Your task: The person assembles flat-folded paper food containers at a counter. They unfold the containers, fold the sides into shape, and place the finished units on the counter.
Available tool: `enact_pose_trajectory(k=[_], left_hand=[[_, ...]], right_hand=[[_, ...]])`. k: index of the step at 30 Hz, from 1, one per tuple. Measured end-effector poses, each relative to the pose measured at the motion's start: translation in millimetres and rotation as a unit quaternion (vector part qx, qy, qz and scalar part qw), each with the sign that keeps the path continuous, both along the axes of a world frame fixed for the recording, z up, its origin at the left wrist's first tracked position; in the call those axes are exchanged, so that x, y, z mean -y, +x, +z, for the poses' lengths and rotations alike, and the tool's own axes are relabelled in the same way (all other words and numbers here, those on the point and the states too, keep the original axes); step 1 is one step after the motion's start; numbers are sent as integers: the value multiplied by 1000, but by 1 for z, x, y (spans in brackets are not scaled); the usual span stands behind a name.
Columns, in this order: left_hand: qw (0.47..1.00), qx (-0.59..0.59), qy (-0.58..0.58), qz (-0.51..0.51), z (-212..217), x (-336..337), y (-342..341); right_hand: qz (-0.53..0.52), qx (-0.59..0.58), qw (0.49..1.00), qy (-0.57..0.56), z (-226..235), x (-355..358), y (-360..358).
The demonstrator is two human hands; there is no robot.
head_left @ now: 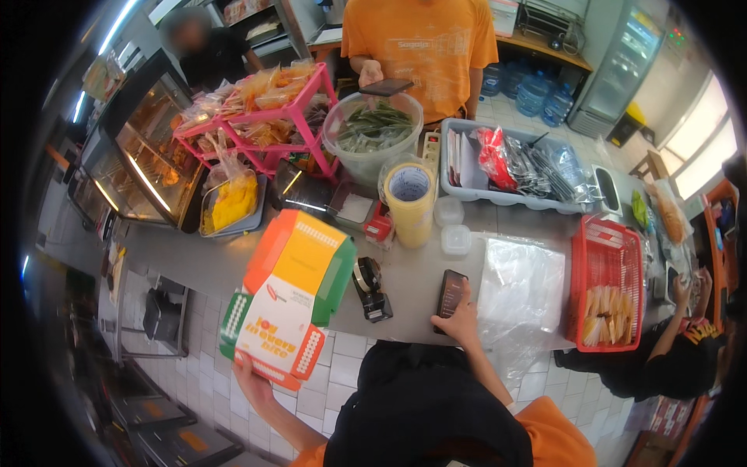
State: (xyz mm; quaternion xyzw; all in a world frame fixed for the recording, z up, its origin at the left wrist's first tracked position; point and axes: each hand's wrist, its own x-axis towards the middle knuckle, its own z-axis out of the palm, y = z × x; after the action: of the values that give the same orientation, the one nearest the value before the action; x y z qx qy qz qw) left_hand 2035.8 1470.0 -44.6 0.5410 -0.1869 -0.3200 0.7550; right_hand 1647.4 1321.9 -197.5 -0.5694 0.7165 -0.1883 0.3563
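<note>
head-worn fisheye view, looking steeply down over the grey counter (420, 272), close above the hands

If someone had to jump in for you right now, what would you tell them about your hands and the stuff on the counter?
Left hand: fingers grip the lower edge of the open orange, yellow and green takeaway box, held up over the counter's near edge.
Right hand: resting on the black phone that lies flat on the counter.
Nearby: tape dispenser between box and phone, clear plastic bags right of the phone, red basket beyond them.
Done: box is unfolded and in hand.
Left: nothing is in the box as far as can be seen; its lid is not closed.
</note>
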Motion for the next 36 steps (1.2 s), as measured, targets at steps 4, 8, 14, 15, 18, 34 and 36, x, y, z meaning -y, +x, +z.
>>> enact_pose_trajectory(k=[4, 8, 14, 15, 18, 34, 36], left_hand=[[994, -85, -27, -62, -20, -1, 8], [980, -107, 19, -166, -38, 31, -6], [965, -168, 76, -186, -71, 39, -106], [961, -190, 85, -184, -77, 35, -124], [948, -235, 116, -179, -101, 24, -170], [959, -238, 55, 141, -194, 13, -245], [952, -264, 68, 138, -194, 15, -240]], right_hand=[[-38, 87, 985, -144, -1, 14, 1], [-147, 302, 936, 108, 35, 17, -30], [-140, 237, 961, -18, 67, -3, -61], [-135, 206, 968, -50, 66, -5, -64], [-141, 247, 957, -52, 59, -12, -78], [62, 44, 993, -86, 36, -28, -42], [80, -32, 993, -75, 30, -21, -28]])
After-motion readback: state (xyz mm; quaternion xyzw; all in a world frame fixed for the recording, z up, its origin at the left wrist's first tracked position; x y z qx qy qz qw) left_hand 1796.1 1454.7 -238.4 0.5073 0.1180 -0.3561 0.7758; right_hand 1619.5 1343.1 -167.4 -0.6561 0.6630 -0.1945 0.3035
